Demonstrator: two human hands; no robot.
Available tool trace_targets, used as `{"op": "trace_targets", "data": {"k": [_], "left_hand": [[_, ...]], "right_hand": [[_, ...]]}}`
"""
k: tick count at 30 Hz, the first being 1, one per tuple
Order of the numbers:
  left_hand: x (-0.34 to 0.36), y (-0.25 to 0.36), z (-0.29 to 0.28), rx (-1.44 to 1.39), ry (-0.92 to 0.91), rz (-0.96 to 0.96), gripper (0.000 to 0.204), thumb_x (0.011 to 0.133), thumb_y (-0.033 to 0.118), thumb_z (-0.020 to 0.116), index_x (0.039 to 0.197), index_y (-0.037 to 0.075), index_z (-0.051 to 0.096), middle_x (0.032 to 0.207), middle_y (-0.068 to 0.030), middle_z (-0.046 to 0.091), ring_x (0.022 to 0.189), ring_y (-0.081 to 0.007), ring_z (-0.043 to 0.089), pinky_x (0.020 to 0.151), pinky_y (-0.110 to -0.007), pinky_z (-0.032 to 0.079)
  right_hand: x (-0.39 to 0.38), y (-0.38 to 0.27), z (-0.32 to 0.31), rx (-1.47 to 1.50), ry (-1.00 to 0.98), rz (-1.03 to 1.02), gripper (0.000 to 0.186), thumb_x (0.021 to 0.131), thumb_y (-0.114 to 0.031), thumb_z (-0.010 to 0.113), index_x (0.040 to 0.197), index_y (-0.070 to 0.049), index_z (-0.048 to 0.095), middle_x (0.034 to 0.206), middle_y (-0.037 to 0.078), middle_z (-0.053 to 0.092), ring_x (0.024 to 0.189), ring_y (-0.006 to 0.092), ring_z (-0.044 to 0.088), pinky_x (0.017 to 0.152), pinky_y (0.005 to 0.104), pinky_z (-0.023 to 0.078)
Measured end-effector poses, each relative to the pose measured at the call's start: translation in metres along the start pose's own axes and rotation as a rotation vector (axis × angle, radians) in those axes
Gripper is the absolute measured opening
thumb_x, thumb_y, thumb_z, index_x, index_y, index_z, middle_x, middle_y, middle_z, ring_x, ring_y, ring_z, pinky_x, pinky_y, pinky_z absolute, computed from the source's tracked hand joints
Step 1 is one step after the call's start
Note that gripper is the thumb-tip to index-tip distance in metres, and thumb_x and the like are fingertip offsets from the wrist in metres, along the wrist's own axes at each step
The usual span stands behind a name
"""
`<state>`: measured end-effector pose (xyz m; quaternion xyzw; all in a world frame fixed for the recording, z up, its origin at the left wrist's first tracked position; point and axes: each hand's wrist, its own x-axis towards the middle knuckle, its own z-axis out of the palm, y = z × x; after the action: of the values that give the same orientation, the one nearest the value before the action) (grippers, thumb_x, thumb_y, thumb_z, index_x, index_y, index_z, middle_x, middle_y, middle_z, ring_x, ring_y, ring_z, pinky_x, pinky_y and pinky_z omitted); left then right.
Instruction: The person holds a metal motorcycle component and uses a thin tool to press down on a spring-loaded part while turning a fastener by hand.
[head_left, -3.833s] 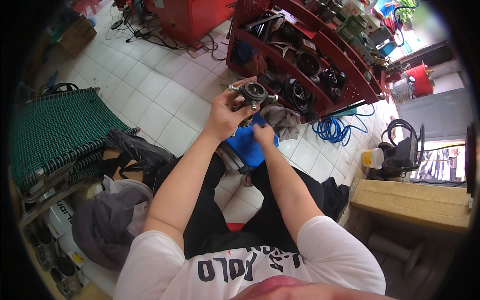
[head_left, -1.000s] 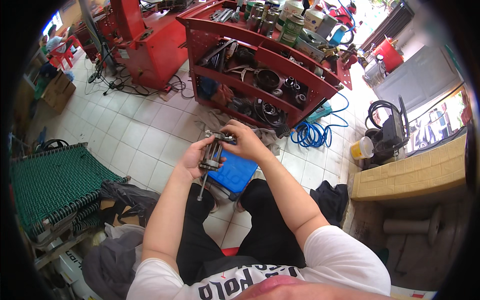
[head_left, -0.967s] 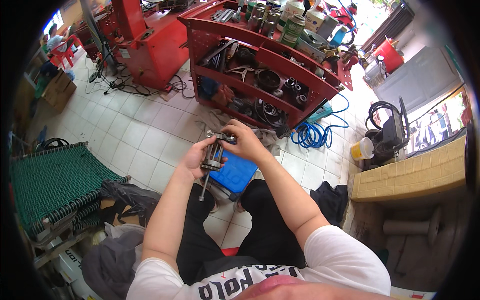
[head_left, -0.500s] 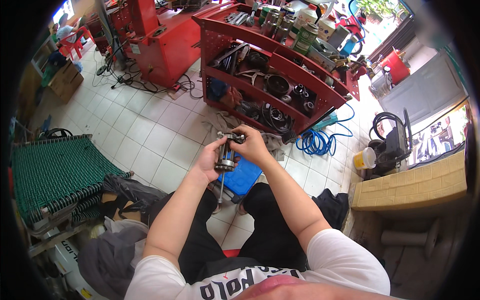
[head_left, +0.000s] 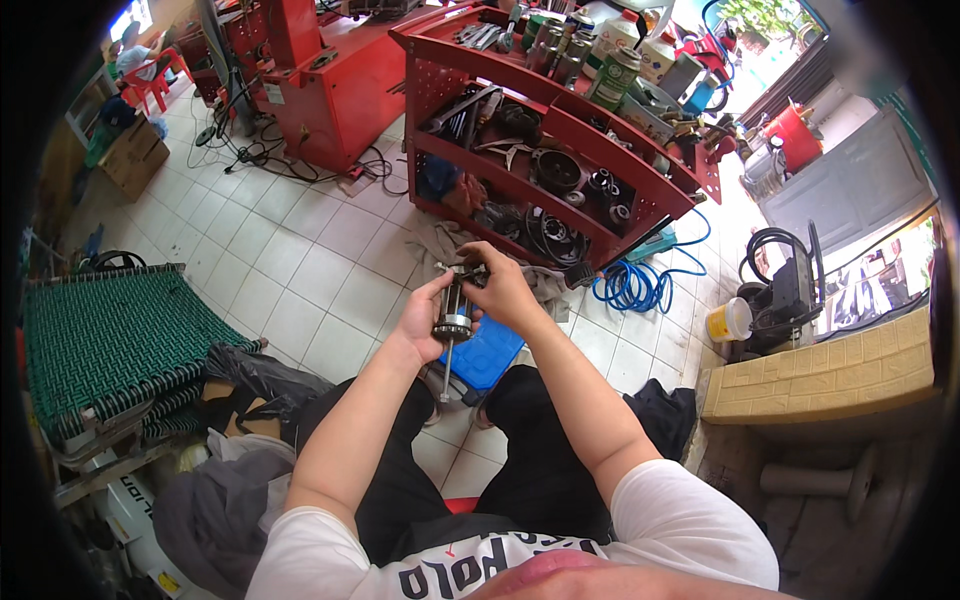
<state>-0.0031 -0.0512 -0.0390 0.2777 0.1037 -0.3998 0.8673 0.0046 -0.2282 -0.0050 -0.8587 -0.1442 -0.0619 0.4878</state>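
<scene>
Between my knees I hold a silvery, cylindrical metal part with a dark ring at its lower end and a thin rod reaching down from it. My left hand is wrapped round its left side, the thumb along the body. My right hand is closed at the upper end, on a dark fitting there; its fingertips are partly hidden. Under the part, a flat blue plastic case lies on the floor. A grey rag is spread beyond my hands.
A red tool cart full of tools, cans and metal parts stands just ahead. Right of it lies a coiled blue hose near a white-and-yellow bucket. A green woven cot and black plastic bag are at left. Far left, a person sits on a red chair.
The metal part has turned slightly in my hands, and its lower end and rod have shifted a little right. My right hand's fingers have lifted slightly at its top. Both hands stay on it.
</scene>
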Motion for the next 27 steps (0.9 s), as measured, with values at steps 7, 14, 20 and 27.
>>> {"op": "trace_targets", "data": {"k": [7, 14, 20, 27], "left_hand": [[-0.0003, 0.0004, 0.0034, 0.042, -0.012, 0.061, 0.044, 0.103, 0.047, 0.056, 0.121, 0.007, 0.064, 0.096, -0.0119, 0.072, 0.081, -0.0266, 0.072, 0.069, -0.04, 0.061], [-0.0002, 0.0, 0.0033, 0.069, 0.015, 0.066, 0.042, 0.104, 0.046, 0.055, 0.121, 0.009, 0.064, 0.096, -0.0114, 0.072, 0.082, -0.0263, 0.072, 0.068, -0.039, 0.06], [0.0016, -0.0017, 0.0011, 0.073, -0.011, 0.06, 0.041, 0.104, 0.045, 0.056, 0.122, 0.008, 0.064, 0.096, -0.0118, 0.072, 0.082, -0.027, 0.073, 0.067, -0.039, 0.061], [-0.001, -0.0013, 0.0042, 0.052, 0.02, 0.034, 0.043, 0.103, 0.046, 0.056, 0.122, 0.008, 0.063, 0.098, -0.0122, 0.071, 0.083, -0.0279, 0.074, 0.068, -0.041, 0.062]], "right_hand": [[-0.0016, 0.0051, 0.0039, 0.068, 0.04, 0.048, 0.041, 0.08, -0.004, 0.075, 0.12, 0.0, 0.066, 0.109, 0.018, 0.074, 0.105, 0.0284, 0.073, 0.092, 0.0365, 0.056], [-0.0016, 0.0082, 0.0054, 0.044, 0.042, 0.122, 0.04, 0.079, -0.006, 0.078, 0.117, 0.003, 0.069, 0.104, 0.019, 0.074, 0.096, 0.0279, 0.074, 0.084, 0.0367, 0.057], [-0.0007, 0.0093, 0.0022, 0.039, 0.027, 0.174, 0.038, 0.078, -0.009, 0.08, 0.112, 0.004, 0.072, 0.102, 0.019, 0.075, 0.092, 0.0257, 0.074, 0.081, 0.0359, 0.058], [0.0, 0.0072, -0.0046, 0.048, -0.001, 0.152, 0.036, 0.077, -0.008, 0.081, 0.11, 0.005, 0.072, 0.096, 0.016, 0.077, 0.088, 0.0195, 0.073, 0.08, 0.0334, 0.057]]}}
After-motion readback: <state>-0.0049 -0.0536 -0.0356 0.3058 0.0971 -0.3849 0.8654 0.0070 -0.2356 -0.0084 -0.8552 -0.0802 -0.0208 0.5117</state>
